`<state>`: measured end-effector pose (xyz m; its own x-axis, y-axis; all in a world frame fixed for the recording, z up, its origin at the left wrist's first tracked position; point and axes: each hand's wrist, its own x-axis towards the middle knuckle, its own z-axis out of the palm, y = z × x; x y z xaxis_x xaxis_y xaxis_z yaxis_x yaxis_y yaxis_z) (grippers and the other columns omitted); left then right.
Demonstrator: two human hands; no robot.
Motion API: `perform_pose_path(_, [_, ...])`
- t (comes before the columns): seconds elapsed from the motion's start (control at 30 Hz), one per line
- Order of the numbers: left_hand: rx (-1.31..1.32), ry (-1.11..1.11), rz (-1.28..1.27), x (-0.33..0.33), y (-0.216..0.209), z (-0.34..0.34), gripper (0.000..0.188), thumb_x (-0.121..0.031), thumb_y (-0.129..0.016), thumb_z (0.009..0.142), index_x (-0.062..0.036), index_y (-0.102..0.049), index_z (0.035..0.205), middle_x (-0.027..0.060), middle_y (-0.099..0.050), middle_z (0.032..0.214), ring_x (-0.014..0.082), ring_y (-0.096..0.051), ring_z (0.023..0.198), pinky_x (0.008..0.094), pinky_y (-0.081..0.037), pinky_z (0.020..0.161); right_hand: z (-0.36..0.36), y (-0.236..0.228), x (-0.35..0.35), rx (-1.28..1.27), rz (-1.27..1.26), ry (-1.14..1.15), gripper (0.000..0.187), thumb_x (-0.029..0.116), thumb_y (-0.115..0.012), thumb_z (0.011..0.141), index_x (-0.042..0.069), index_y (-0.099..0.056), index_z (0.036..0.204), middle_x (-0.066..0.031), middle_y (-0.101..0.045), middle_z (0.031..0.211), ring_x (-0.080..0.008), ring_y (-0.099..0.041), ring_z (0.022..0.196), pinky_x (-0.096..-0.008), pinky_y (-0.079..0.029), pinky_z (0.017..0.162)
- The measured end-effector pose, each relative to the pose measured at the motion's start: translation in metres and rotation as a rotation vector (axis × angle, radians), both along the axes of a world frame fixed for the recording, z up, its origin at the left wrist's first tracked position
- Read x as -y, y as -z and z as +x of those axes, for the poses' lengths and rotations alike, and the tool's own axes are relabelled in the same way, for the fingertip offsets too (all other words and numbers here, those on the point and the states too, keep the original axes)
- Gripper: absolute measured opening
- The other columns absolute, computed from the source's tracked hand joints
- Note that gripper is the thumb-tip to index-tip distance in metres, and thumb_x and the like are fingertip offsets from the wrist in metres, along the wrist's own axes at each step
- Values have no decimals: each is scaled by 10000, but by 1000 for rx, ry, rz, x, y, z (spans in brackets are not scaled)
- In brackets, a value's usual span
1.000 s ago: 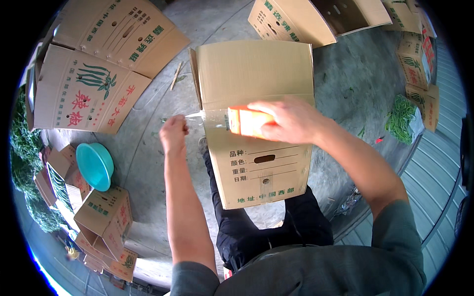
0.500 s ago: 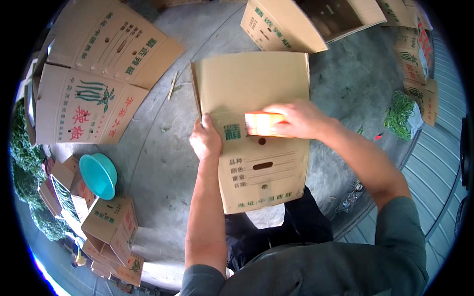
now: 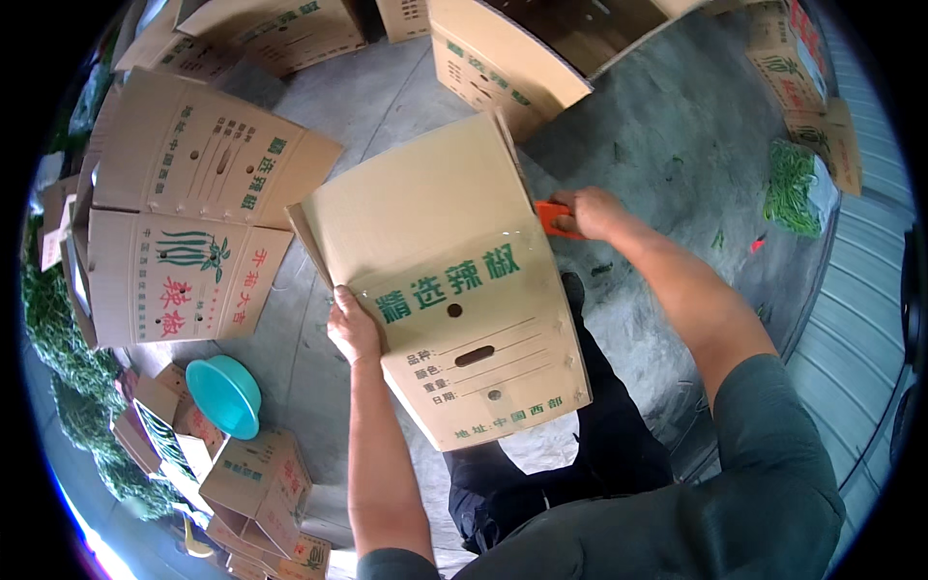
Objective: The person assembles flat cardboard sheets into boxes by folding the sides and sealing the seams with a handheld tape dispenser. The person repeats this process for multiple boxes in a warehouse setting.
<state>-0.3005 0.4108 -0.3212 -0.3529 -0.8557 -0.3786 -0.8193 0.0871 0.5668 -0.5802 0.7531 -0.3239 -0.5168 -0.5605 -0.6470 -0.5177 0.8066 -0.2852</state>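
A tan cardboard box (image 3: 416,203) with green print stands tilted before me, over my legs. My left hand (image 3: 354,327) is closed on its left edge, the thumb resting on the front panel. Just off the right edge, my right hand (image 3: 592,213) grips an orange tool (image 3: 558,218), which looks like a tape dispenser. A faint shiny band, apparently clear tape, crosses the panel above the green print. Most of the tool's far side is hidden by my fingers and the box edge.
An opened carton (image 3: 184,275) lies at the left, near a teal basin (image 3: 224,396). Another open carton (image 3: 503,72) is at the far side. A bag of green peppers (image 3: 797,188) sits at the right. More cartons (image 3: 256,483) stand at lower left.
My right hand with the orange tool has moved from over the panel to past the box's right edge. The box has tilted counterclockwise, my left hand still on it.
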Motion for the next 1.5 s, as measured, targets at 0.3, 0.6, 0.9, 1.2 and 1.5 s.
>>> perform_pose_path(0.3, [17,156,-47,-45,-18,-20,661,-533,-366,1056,28,-714,1040,300,-696,977,489,-659,933,548,-495,829,25,42,-16,132,265,232,422,359,-612,931,157,-628,1300,-181,-713,1160,-376,-670,1080,-447,-546,904])
perform_pose_path(0.6, [-99,61,-33,-63,-81,34,611,-533,-426,1035,6,-711,1058,256,-711,919,440,-684,872,508,-519,785,91,20,-34,-74,-257,750,467,335,-660,925,104,-596,1325,-181,-695,1223,-351,-665,1119,-420,-515,926])
perform_pose_path(0.9, [-776,-50,-141,-72,-164,42,542,-400,-619,989,17,-536,1325,174,-637,1192,293,-640,1061,372,-511,914,40,-155,26,-303,-911,685,507,294,-665,929,113,-545,1388,-200,-697,1195,-339,-694,1055,-422,-531,894])
perform_pose_path(1.2, [-196,305,33,-79,-127,42,423,-320,-647,938,-35,-630,1251,242,-663,1202,408,-655,1075,478,-518,936,126,-109,-80,-53,-199,349,631,294,-667,873,124,-499,1457,-216,-695,1174,-438,-664,1048,-500,-527,906])
perform_pose_path(1.5, [225,455,294,25,-176,230,478,-447,-584,933,-29,-698,1134,212,-683,1197,399,-632,1141,470,-499,994,264,-115,-141,239,150,676,581,345,-763,842,-45,-637,1254,-215,-698,1201,-335,-687,1070,-432,-537,926])
